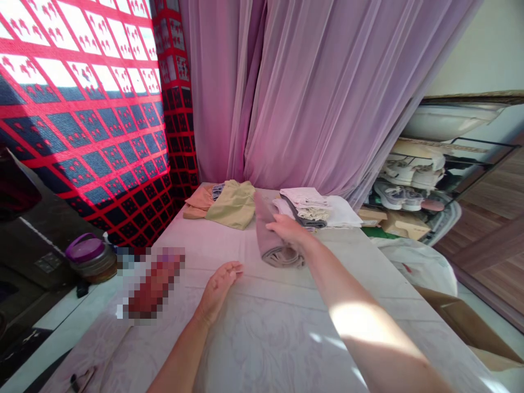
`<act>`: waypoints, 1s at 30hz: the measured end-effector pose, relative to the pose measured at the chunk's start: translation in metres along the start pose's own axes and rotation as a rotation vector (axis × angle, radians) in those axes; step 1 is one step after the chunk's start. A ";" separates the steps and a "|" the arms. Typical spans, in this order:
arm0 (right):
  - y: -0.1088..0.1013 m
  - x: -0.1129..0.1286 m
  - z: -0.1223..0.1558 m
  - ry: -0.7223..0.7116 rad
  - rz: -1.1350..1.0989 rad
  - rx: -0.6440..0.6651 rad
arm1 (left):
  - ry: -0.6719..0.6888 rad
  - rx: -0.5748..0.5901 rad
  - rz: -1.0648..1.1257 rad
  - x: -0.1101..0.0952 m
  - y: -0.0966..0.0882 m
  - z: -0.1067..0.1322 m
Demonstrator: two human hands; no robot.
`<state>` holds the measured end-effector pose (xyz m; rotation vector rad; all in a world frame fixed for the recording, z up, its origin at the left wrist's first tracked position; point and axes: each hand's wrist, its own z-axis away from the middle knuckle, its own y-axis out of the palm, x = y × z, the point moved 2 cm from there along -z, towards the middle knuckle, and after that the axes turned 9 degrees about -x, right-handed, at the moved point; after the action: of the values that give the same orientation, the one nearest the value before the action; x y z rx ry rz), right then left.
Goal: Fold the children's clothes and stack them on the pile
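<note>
A folded mauve cloth (268,232), thick and layered like a garment, stands tilted near the middle of the white-covered table. Its upper part is blurred. My right hand (289,229) grips it at its right side, fingers over the top. To the left and nearer to me, my left hand (221,284) hovers over the tabletop with its fingers loosely stretched, holding nothing. Behind the mauve cloth on the right lies a stack of folded clothes (305,199), white, pink and dark grey. A folded olive-green garment (233,204) lies at the back left, partly over an orange garment (198,202).
Purple curtains (307,98) hang behind the table's far edge. On the right stands a rack with shoes (399,195) and a basin (450,120). A purple-lidded jar (90,256) is on the left, near a pixelated red item (153,286). A cardboard box (470,327) sits at lower right.
</note>
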<state>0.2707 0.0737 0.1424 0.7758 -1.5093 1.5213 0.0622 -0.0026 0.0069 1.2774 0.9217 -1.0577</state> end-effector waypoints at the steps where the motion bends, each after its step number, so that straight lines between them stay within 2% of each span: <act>1: -0.017 0.009 -0.002 -0.005 -0.118 0.004 | -0.037 -0.021 0.058 -0.001 -0.002 -0.002; 4: -0.063 0.029 -0.006 0.000 -0.381 -0.048 | -0.133 -0.062 0.239 -0.003 -0.009 -0.006; 7: -0.085 0.038 -0.009 0.024 -0.568 -0.113 | -0.208 -0.086 0.372 -0.006 -0.014 -0.007; 9: -0.084 0.040 -0.012 0.044 -0.650 -0.123 | -0.241 -0.105 0.422 -0.007 -0.016 -0.007; 15: -0.048 0.055 -0.024 0.097 -0.777 -0.105 | -0.288 -0.109 0.467 -0.007 -0.017 -0.007; 18: -0.038 0.065 -0.034 0.106 -0.783 -0.125 | -0.291 -0.104 0.479 -0.005 -0.018 -0.008; 24: -0.035 0.070 -0.047 0.076 -0.678 -0.071 | -0.301 -0.099 0.499 -0.003 -0.018 -0.009; 30: -0.045 0.067 -0.028 0.044 -0.586 0.061 | -0.312 -0.103 0.527 -0.004 -0.018 -0.009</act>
<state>0.2829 0.1076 0.2201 1.0968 -1.0735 1.1324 0.0436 0.0067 0.0051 1.1411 0.3647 -0.7487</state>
